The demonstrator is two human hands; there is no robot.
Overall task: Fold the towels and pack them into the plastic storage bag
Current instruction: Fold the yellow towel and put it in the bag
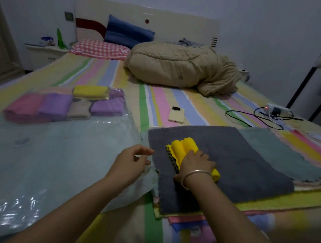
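Striped bed (177, 103). The plastic storage bag (54, 160) lies at left, with folded towels (59, 105) at its far end. On the grey towel (240, 158) sits a folded yellow towel (184, 149), the right hand (196, 164) clamped round it. Left hand (132, 161) at the bag edge, grip unclear. Step: packing. Next move likely needs the mouth held open.

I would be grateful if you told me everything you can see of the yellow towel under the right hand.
The yellow towel is a soft, bright cloth folded into a thick bundle, rounded folds showing at its far end and a darker grey patterned layer along its left edge. It lies on the spread dark grey towel at the near right of the bed. The right hand grips across its middle.
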